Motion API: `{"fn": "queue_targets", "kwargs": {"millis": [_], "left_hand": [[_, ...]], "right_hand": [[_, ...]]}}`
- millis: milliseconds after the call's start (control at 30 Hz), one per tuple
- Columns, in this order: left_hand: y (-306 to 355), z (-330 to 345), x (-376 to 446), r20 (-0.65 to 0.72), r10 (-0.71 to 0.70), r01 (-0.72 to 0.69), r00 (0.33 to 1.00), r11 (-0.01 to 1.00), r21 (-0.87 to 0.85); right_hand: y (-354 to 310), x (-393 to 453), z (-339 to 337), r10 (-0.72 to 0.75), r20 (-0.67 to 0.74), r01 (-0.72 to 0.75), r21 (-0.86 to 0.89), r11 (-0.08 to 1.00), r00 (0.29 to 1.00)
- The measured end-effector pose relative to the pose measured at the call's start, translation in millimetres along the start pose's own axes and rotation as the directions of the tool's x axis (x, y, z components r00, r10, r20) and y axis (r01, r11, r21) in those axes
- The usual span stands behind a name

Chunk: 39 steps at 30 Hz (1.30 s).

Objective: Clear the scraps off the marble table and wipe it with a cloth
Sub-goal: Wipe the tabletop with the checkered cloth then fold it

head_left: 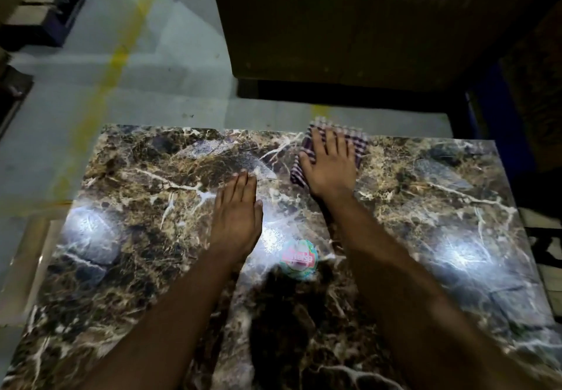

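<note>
A brown marble table (127, 207) with white veins fills the lower view. My right hand (330, 166) lies flat with spread fingers on a purple-and-white checked cloth (359, 143) near the table's far edge. My left hand (237, 210) rests flat on the bare marble, fingers straight and together, left of the cloth. A round pink-and-green sticker (299, 257) sits on the marble between my forearms.
Beyond the table's far edge lies a pale floor (170, 64) with a yellow line (121, 55). A large dark brown box (349, 24) stands behind the table. Dark shelving is at the top left. Bright light glare spots show on the marble.
</note>
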<state>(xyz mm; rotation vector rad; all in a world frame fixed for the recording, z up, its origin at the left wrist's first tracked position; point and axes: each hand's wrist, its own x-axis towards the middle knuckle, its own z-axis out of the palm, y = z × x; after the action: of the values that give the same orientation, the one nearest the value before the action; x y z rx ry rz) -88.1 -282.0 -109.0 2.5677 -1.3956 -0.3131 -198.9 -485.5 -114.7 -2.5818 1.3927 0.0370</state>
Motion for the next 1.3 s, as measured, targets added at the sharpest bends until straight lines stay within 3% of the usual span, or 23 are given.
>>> {"fn": "queue_targets", "kwargs": {"millis": [67,233,300,433,600,700,833,900,1033,1100,1200,1300], "left_hand": [[14,5,1,-0.01,0.023,-0.023,1.0,1.0,0.011],[37,17,-4,-0.002,0.08,-0.08,0.997,0.996,0.044],[40,18,-11,-0.002,0.114,-0.114,0.993,0.992,0.052],[35,19,-32,0.028,0.132,-0.133,0.991,0.991,0.019],[34,18,-65,0.032,0.139,-0.14,0.99,0.99,0.013],[36,18,-79,0.038,0.152,-0.153,0.988,0.988,0.027],[35,19,-108,0.053,0.158,-0.158,0.986,0.987,-0.004],[32,22,-127,0.053,0.171,-0.171,0.984,0.985,-0.001],[26,30,-158,0.065,0.191,-0.192,0.979,0.981,0.01],[24,31,-175,0.078,0.206,-0.207,0.975,0.978,0.007],[28,34,-197,0.057,0.2,-0.202,0.978,0.979,0.033],[36,37,-217,0.066,0.223,-0.225,0.973,0.974,0.031]], "right_hand": [[6,-29,2,0.034,-0.035,-0.034,-0.012,0.999,0.999],[-12,-34,7,-0.203,0.002,0.203,0.027,0.979,0.979],[-2,-14,5,-0.231,0.009,0.231,0.016,0.973,0.973],[34,-10,-1,-0.075,0.001,0.075,-0.019,0.997,0.997],[44,-97,1,0.082,-0.03,-0.082,0.007,0.997,0.996],[9,-150,11,-0.044,0.049,0.043,0.02,0.999,0.998],[-3,-158,15,-0.263,0.074,0.262,0.027,0.965,0.962],[11,-158,11,-0.242,0.069,0.243,-0.008,0.97,0.968],[48,-193,10,0.035,-0.008,-0.035,-0.023,0.999,0.999],[52,-236,13,0.084,-0.06,-0.084,-0.008,0.996,0.995],[27,-305,27,0.042,-0.031,-0.042,-0.001,0.999,0.999],[7,-328,37,-0.118,0.049,0.117,0.01,0.993,0.992]]}}
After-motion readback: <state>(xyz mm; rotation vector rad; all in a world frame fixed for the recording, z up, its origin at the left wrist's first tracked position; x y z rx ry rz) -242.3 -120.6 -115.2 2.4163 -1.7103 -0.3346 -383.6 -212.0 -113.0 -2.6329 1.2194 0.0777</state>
